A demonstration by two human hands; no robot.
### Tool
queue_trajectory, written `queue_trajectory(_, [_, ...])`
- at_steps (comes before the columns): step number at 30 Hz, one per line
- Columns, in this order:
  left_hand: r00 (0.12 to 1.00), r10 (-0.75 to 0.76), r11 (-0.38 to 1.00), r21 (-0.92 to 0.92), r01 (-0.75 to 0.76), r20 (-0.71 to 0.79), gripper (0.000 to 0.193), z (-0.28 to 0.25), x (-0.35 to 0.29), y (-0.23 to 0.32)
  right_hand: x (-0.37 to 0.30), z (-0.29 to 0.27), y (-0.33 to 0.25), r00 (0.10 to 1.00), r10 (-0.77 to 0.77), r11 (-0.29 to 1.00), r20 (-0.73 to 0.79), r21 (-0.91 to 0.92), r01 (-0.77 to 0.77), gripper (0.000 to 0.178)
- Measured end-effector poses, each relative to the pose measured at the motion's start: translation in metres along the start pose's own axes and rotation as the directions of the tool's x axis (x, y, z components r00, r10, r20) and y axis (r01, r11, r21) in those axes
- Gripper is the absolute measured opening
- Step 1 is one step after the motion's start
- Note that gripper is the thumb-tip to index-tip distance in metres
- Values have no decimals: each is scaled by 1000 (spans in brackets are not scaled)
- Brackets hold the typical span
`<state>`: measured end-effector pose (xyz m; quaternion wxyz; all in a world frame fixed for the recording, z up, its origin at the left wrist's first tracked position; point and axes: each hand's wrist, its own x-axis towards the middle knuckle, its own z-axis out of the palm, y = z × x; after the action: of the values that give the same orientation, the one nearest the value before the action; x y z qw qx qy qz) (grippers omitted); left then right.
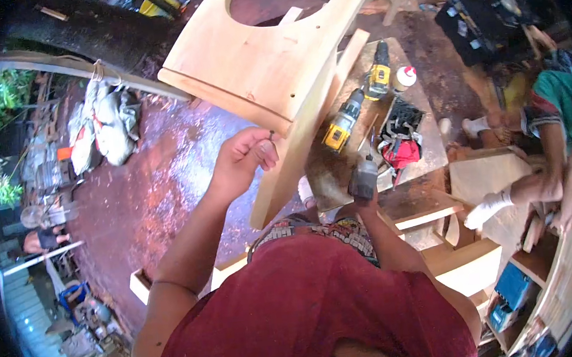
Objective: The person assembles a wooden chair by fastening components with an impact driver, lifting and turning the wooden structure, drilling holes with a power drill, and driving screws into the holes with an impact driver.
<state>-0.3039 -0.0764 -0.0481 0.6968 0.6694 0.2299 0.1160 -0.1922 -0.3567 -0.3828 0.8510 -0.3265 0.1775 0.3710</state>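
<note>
A pale wooden furniture piece [254,52] with a large round cut-out stands in front of me. Two small dark holes show in its top face. Close to its near corner, my left hand [249,156] pinches a small dark screw [271,135] between thumb and fingertips. The screw's tip is near the panel's edge; whether they touch I cannot tell. Low by my right thigh, my right hand [365,202] grips a dark grey power tool [364,176], seemingly a drill. The tool and my arm hide most of those fingers.
On a board [426,146] to the right lie two yellow drills [343,127] [378,78], a white bottle with a red cap [405,77], and a black tray [403,119] beside a red item [403,153]. A person in a teal shirt [569,109] sits at far right. White sacks [108,123] stand left.
</note>
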Motion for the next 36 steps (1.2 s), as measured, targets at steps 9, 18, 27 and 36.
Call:
queue_trajectory(9, [941, 291, 955, 10, -297, 171, 19, 10, 32, 5, -189, 220, -168, 434, -82, -561, 897, -402, 724, 37])
queue_trajectory(18, [861, 487, 873, -38, -487, 150, 17, 18, 31, 19, -245, 316, -205, 724, 142, -401, 676, -629, 666, 36])
queue_trajectory(27, [979, 201, 928, 328, -177, -38, 6, -12, 51, -40, -237, 285, -209, 808, 70, -253, 586, -773, 582, 40])
queue_trajectory(36, [711, 678, 160, 908, -388, 184, 10, -4, 62, 2, -237, 205, -244, 910, -134, -22, 392, -920, 392, 53])
